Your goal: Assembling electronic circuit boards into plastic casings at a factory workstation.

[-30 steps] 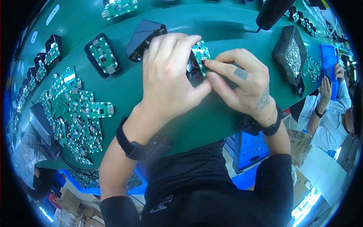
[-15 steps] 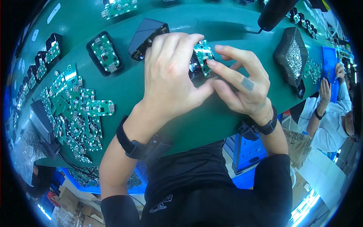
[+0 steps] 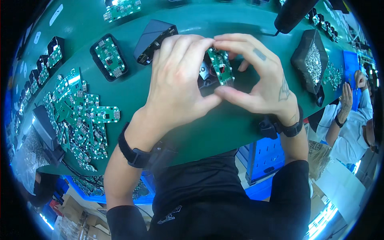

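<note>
My left hand is wrapped around a black plastic casing, with its fingers over the far side and its thumb at the near end. Inside the casing a shiny metal part shows. A green circuit board stands tilted at the casing's right side. My right hand pinches this board between the thumb at its near end and the fingers at its far end. The left hand hides much of the casing. Just beyond that hand stands another dark casing.
A casing with a board in it lies to the left, beside a heap of circuit boards. To the right stands a black tray of small metal screws. A black screwdriver-like tool hangs at the far right. Another person's hand is beyond.
My right hand has shifted from fingertips poking at the board to spanning it end to end. The board now leans more to the right, uncovering more of the casing's inside.
</note>
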Demonstrator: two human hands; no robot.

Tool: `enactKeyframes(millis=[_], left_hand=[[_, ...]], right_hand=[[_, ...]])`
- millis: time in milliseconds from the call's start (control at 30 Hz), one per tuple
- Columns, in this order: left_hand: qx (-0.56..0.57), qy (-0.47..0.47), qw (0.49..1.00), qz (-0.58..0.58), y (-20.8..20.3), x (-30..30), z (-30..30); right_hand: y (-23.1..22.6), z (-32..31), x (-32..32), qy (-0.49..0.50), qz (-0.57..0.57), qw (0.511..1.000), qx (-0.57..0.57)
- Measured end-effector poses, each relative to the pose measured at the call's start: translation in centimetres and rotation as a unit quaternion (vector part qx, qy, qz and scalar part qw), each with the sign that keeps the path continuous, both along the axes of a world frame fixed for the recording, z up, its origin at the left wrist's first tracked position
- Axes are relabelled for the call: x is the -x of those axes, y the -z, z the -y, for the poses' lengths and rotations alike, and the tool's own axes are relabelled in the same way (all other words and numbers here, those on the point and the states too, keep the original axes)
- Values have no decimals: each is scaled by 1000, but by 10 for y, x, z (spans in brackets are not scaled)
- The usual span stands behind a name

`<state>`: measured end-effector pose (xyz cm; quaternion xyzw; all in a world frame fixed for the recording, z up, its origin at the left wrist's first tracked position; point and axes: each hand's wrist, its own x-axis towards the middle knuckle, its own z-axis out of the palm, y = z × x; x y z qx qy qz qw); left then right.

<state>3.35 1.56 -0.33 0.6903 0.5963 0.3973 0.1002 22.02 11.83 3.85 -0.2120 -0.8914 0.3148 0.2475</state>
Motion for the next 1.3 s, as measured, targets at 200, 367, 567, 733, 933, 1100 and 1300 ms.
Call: enactKeyframes(millis=[200,367,567,733,933,1100,1300], left_hand=[[45,38,998,21,-19,11,7],[87,-7,996,14,-40,20,13],[106,-8,987,118,-35,18,12],[122,18,981,147,-35,28,10],[120,68,980,143,-31,32,9],[127,122,978,111,-32,36,8],[122,143,968,163,-23,35,5]], right_hand=[[14,-14,-7,-73,11,997,-11],[22,-14,-7,-79,-20,996,26],[23,-16,-7,-98,-33,995,-8],[28,-14,-8,-107,-56,990,-68],[22,-14,-11,-121,-33,987,-99],[16,-14,-13,-134,-28,988,-75],[18,-16,-14,-140,-20,984,-105]])
